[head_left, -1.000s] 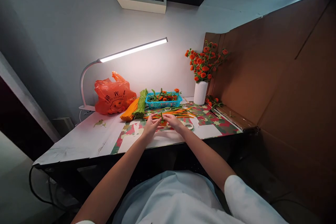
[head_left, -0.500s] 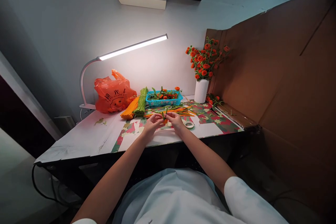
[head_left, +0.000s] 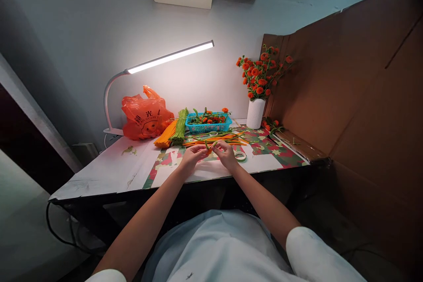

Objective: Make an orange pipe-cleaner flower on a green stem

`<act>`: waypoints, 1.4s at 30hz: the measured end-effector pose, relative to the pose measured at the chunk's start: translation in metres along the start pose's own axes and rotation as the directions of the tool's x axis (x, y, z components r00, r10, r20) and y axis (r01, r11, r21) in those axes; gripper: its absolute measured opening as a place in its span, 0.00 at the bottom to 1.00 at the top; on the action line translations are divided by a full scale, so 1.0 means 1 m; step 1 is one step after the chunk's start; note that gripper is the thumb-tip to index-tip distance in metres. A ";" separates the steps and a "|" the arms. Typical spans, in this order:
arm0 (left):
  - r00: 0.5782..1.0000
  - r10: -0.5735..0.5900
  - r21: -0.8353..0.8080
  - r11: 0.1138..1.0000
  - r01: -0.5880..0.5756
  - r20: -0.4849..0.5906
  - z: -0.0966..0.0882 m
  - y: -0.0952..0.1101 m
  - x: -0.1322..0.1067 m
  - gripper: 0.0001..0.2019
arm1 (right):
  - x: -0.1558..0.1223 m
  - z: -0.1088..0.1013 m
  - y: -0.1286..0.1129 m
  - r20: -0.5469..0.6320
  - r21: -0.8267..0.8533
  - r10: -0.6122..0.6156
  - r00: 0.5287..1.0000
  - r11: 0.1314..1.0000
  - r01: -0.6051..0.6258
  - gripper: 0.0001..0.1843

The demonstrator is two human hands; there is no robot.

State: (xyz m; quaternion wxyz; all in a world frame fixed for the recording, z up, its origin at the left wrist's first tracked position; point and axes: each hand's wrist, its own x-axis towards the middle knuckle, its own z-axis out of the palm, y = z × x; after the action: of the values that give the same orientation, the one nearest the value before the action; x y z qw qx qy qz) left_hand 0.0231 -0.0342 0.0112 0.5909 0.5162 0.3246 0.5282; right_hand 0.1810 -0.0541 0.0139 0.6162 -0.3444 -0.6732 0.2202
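Observation:
My left hand point(head_left: 191, 156) and my right hand point(head_left: 226, 153) meet over the patterned mat point(head_left: 264, 145) near the desk's front edge. Both pinch a small orange pompom with a short green stem point(head_left: 208, 146) held between their fingertips. Behind the hands lie loose orange and green pipe cleaners point(head_left: 218, 138). A roll of tape point(head_left: 240, 156) lies just right of my right hand.
A blue basket point(head_left: 208, 122) of orange flowers stands at the back, with bundles of orange and green stems point(head_left: 172, 132) and an orange plastic bag point(head_left: 145, 114) to its left. A white vase of orange flowers point(head_left: 256, 112) stands right. A lit desk lamp point(head_left: 165, 59) arches overhead; cardboard panels point(head_left: 346, 83) wall the right side.
Both hands have lifted slightly off the mat with the small flower, and the green stem now stands up between the fingertips. The view has shifted a little.

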 end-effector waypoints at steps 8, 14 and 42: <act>1.000 0.027 0.025 0.999 -0.027 0.008 0.002 0.001 -0.001 0.18 | -0.004 -0.003 0.001 0.065 -0.045 -0.026 0.998 0.999 0.029 0.14; 1.000 -0.016 0.060 0.998 0.015 0.014 0.004 0.002 -0.002 0.20 | -0.005 -0.009 0.001 0.196 -0.168 -0.109 0.975 0.975 0.143 0.11; 0.998 0.022 0.078 0.997 -0.017 -0.066 0.004 -0.001 0.001 0.21 | -0.010 0.010 0.007 0.081 -0.486 -0.138 0.987 0.860 0.159 0.11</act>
State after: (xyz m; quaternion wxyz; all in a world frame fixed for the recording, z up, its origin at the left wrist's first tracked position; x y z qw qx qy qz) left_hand 0.0278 -0.0342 0.0110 0.5542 0.5238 0.3591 0.5380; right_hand 0.1722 -0.0554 0.0012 0.5090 -0.4317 -0.7447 0.0015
